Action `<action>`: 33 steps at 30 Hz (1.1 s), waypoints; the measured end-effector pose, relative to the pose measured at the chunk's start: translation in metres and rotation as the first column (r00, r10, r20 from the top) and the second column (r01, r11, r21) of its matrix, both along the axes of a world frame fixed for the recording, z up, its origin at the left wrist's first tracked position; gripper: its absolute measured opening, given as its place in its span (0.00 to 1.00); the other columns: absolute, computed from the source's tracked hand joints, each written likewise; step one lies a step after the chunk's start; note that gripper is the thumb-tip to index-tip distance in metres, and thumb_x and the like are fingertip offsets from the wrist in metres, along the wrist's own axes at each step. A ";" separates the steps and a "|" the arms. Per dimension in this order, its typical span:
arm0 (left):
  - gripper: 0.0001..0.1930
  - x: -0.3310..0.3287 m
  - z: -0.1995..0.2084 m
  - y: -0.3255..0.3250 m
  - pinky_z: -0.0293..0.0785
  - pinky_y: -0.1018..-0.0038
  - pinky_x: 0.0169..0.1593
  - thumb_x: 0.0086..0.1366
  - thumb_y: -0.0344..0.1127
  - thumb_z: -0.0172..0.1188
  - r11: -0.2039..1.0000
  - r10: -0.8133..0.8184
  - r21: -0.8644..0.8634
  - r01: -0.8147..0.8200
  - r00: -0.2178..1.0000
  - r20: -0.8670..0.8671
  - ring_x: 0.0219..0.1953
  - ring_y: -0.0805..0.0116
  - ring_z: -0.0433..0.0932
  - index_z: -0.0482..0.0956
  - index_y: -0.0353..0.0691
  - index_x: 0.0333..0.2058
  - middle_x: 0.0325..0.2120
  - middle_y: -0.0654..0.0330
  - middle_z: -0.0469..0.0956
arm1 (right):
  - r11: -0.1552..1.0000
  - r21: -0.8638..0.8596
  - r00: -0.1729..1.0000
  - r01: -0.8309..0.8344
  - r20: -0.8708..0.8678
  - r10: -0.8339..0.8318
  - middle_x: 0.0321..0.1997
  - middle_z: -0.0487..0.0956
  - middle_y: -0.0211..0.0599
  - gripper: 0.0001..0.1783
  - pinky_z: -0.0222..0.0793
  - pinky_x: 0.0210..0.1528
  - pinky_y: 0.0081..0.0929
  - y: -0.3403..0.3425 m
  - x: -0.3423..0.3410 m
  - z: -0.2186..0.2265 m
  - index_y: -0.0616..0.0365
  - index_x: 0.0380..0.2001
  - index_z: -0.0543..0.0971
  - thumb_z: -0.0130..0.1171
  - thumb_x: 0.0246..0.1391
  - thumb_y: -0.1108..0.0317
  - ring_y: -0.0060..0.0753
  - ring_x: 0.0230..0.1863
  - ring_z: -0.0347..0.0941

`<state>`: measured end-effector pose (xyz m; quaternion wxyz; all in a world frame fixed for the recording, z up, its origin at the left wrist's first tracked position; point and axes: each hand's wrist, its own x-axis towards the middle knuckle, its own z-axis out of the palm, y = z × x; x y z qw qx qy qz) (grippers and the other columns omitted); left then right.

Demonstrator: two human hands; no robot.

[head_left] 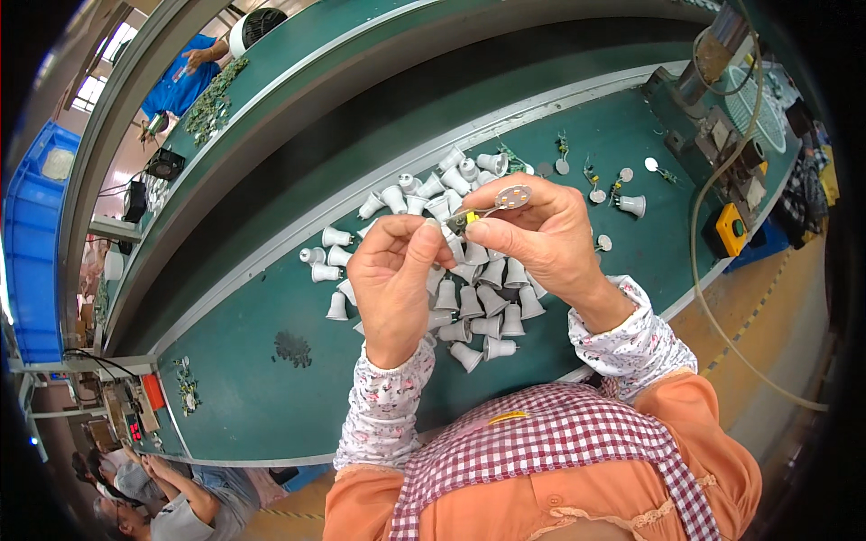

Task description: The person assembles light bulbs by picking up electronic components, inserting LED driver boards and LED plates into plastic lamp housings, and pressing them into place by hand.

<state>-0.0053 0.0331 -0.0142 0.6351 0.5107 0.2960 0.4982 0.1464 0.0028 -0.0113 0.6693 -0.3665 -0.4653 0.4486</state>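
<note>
My right hand (555, 239) is closed in a pinch on a small LED driver board, whose yellow part (471, 217) shows beside the thumb. Thin wires join it to a round white LED disc (514, 196) above the fingers. Close by, my left hand (392, 279) is also pinched, its thumb and forefinger at the end of the driver board. What lies between those fingertips is too small to make out. Beneath both hands lies a pile of white bell-shaped lamp housings (490, 300) on the green bench (262, 388).
More LED discs with driver boards (596, 195) are scattered at the right, near a lone lamp housing (631, 206). A metal press (713, 135) and a yellow switch box (729, 229) stand beyond. Small dark pieces (292, 349) lie left. Co-workers sit across and at lower left.
</note>
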 end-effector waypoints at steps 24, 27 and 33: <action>0.06 0.005 -0.006 -0.003 0.65 0.83 0.26 0.63 0.32 0.53 0.992 0.117 -0.036 -0.117 0.993 -0.005 0.21 0.79 0.68 0.69 0.35 0.31 0.19 0.65 0.70 | 0.954 -0.153 0.902 -0.257 -0.393 0.180 0.32 0.74 0.29 0.14 0.66 0.36 0.18 -0.004 -0.014 -0.023 0.61 0.41 0.72 0.59 0.50 0.70 0.18 0.33 0.69; 0.06 0.011 -0.010 -0.003 0.65 0.82 0.26 0.63 0.31 0.53 0.991 0.130 0.047 -0.127 0.989 -0.074 0.21 0.79 0.68 0.70 0.35 0.31 0.20 0.65 0.71 | 0.970 -0.162 0.873 -0.179 -0.481 0.081 0.31 0.74 0.28 0.12 0.65 0.36 0.16 0.000 -0.017 -0.031 0.61 0.38 0.74 0.59 0.50 0.70 0.17 0.31 0.68; 0.06 0.017 -0.012 -0.005 0.66 0.83 0.26 0.63 0.31 0.53 0.969 0.233 0.108 -0.223 0.968 -0.095 0.21 0.80 0.68 0.69 0.34 0.31 0.19 0.63 0.71 | 0.981 -0.158 0.829 -0.109 -0.559 0.003 0.29 0.76 0.28 0.09 0.65 0.34 0.18 0.002 -0.022 -0.030 0.64 0.34 0.78 0.58 0.52 0.68 0.18 0.28 0.68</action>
